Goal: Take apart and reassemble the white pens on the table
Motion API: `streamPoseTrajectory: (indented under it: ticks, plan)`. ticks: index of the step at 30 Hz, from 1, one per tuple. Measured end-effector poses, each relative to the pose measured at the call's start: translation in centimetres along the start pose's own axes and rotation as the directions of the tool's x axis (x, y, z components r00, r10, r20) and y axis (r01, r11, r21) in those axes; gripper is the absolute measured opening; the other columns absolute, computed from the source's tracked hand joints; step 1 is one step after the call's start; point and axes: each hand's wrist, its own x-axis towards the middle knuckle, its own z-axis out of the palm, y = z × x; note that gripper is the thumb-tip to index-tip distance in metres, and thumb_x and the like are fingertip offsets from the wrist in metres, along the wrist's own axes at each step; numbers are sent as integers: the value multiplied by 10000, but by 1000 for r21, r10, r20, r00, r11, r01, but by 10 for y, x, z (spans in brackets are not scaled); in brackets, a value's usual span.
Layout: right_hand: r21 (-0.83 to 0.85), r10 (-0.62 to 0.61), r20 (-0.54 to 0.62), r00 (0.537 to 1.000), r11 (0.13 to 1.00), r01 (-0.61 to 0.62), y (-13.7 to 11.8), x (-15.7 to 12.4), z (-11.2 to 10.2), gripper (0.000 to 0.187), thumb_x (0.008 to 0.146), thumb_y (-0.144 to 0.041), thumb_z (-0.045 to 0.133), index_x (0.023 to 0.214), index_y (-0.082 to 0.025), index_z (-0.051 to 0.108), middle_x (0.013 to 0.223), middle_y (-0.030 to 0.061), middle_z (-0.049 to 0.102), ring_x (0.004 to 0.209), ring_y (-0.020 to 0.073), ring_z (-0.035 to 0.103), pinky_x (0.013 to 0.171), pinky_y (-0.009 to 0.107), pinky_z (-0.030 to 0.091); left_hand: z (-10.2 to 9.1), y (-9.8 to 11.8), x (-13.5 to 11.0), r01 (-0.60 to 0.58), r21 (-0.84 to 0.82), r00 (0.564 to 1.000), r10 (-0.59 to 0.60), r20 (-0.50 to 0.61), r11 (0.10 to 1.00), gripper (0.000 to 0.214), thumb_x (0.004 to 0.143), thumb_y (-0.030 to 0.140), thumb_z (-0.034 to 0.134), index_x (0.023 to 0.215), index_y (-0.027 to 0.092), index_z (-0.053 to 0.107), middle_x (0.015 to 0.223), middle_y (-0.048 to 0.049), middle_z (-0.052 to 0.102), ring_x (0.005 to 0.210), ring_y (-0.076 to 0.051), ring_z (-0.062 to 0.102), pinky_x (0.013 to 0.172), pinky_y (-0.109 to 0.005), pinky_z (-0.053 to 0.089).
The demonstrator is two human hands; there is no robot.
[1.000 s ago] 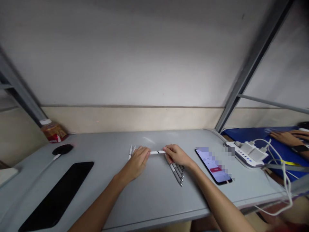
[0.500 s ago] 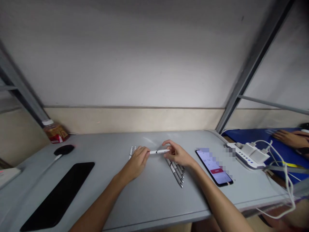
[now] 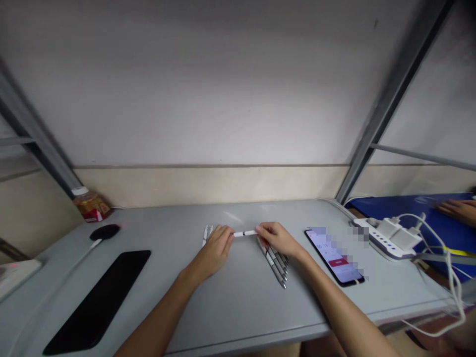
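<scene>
Between my two hands a white pen [image 3: 244, 233] with a dark band lies level, just above the desk. My left hand [image 3: 217, 246] is closed around its left end. Thumb and fingers of my right hand [image 3: 275, 237] pinch its right end. Several pens with grey grips [image 3: 277, 267] lie side by side below my right hand, tips toward me, their far ends partly hidden by it. A few white pens [image 3: 206, 234] lie just behind and left of my left hand, which covers part of them.
On the grey desk [image 3: 238, 302], a phone with a lit screen [image 3: 336, 260] and a power strip [image 3: 383, 240] with plugs and cables lie right. A black slab [image 3: 102, 297], round black pad [image 3: 105, 231] and bottle [image 3: 91, 204] sit left. Another person's hand [image 3: 459, 210] rests far right.
My right hand's fingers have closed onto the pen's right end, where they were looser and more spread before. My left hand keeps its hold. The view has shifted slightly.
</scene>
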Motion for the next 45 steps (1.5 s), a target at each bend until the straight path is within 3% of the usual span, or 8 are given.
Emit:
streamPoseTrajectory:
  ticks: [3, 8, 14, 20, 27, 35, 40, 45]
  plan:
    - [21, -75, -52, 996, 997, 76, -3, 0, 0, 346, 796, -460, 638, 993, -178, 603, 684, -26, 541, 594, 110, 473, 549, 216, 362, 0, 0, 0, 8, -8, 1000, -8, -28, 1000, 276, 982, 306, 275, 900, 213, 521, 885, -27, 538, 880, -186, 480, 830, -354, 410]
    - [-53, 25, 17, 1000, 998, -24, -1, 0, 2, 499, 937, -504, 359, 678, -147, 591, 505, -20, 479, 485, 103, 433, 533, 233, 357, 0, 2, 0, -6, -4, 1000, 6, -25, 1000, 249, 974, 292, 313, 885, 213, 531, 876, -19, 548, 871, -180, 494, 816, -325, 412]
    - [-85, -154, -58, 986, 985, 149, -4, 0, 5, 324, 778, -368, 670, 1049, -198, 618, 762, -14, 585, 641, 113, 498, 606, 218, 380, 3, -6, 1, 4, -8, 1000, -5, -6, 1000, 284, 986, 298, 270, 857, 203, 506, 850, -23, 537, 848, -181, 485, 791, -331, 401]
    - [-253, -110, -98, 989, 964, 82, -4, 1, 9, 425, 941, -407, 419, 681, -146, 631, 517, -24, 475, 513, 102, 400, 539, 230, 318, 3, -8, 3, -39, 38, 999, 39, -3, 999, 272, 973, 261, 294, 815, 204, 509, 797, -19, 560, 791, -180, 487, 746, -324, 385]
    - [-258, -323, -63, 944, 919, 297, -4, 1, 9, 265, 862, -365, 594, 1065, -213, 670, 922, 62, 667, 771, 165, 578, 703, 265, 420, 4, -18, 1, 42, -35, 999, -42, 3, 999, 248, 917, 171, 310, 783, 206, 516, 763, -13, 566, 724, -168, 510, 687, -296, 400]
    - [-308, -236, -52, 970, 928, 209, -11, -2, 15, 269, 921, -359, 489, 953, -187, 693, 741, 34, 659, 626, 133, 517, 633, 254, 365, 4, -19, 2, 43, -8, 999, -43, -21, 999, 229, 842, 96, 341, 729, 202, 509, 713, -5, 554, 708, -166, 502, 685, -289, 392]
    - [167, -24, -138, 990, 985, 47, -8, 3, 16, 297, 827, -438, 606, 820, -149, 676, 622, -4, 566, 558, 107, 452, 547, 235, 354, -2, -8, 3, -11, -70, 1000, 9, -17, 997, 299, 949, 260, 322, 792, 204, 570, 791, -18, 591, 780, -169, 512, 759, -313, 408]
    - [766, 172, -201, 964, 641, 46, -2, 10, 11, 341, 719, -424, 726, 959, -200, 632, 897, 34, 638, 829, 161, 591, 717, 280, 482, -13, -11, 4, 21, -31, 994, -24, -106, 999, 325, 970, 334, 283, 1109, 231, 559, 1015, -46, 610, 981, -199, 499, 906, -386, 375]
